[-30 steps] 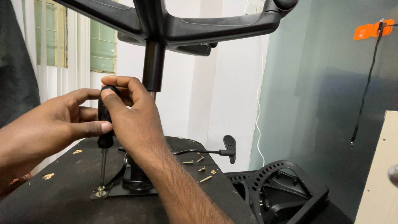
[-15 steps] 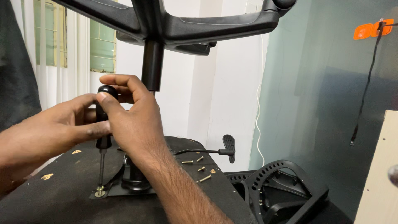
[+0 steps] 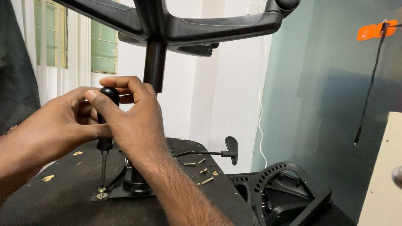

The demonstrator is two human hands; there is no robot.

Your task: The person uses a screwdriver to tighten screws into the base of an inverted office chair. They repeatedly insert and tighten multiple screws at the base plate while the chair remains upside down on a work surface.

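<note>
Left hand: the left hand is wrapping its fingers around the black handle of the screwdriver, gripping it from the left side
Right hand: the right hand is closing over the top of the same handle, its fingers curling across the rounded end and its thumb pressing along the front
Screwdriver: it is standing nearly upright, the handle sitting between both hands and the thin metal shaft pointing down
Tip: the shaft is meeting a screw at the corner of the metal plate
Metal plate: it is lying flat on the underside of the chair seat, which is facing up
Gas column: the black column is rising from the plate just behind the right hand
Chair base: the black star base is spreading out at the top of the column
Lever: a thin lever with a black paddle is sticking out to the right of the plate
Loose screws: a few brass screws are lying on the seat near the lever
Backrest: a black perforated part is lying lower right, well apart from the hands
</note>
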